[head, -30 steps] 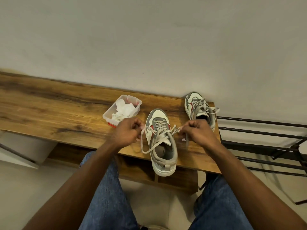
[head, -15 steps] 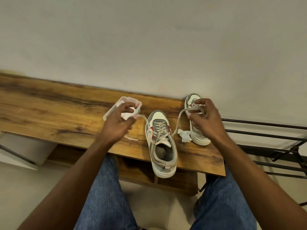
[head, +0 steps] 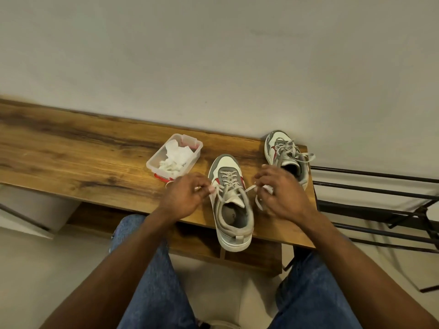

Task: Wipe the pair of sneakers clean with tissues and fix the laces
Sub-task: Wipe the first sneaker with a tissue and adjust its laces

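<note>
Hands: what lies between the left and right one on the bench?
In the head view, the near sneaker lies between the left hand and the right hand. Each hand pinches one end of its lace over the tongue.

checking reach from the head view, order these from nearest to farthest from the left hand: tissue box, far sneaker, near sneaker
1. near sneaker, just right of the left hand, lace end in its fingers
2. tissue box, just beyond it, toward the wall
3. far sneaker, at the bench's right end

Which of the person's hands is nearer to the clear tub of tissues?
Left. The left hand pinches a lace just in front of the tub, almost touching its near corner. The right hand is across the near sneaker, well off.
</note>
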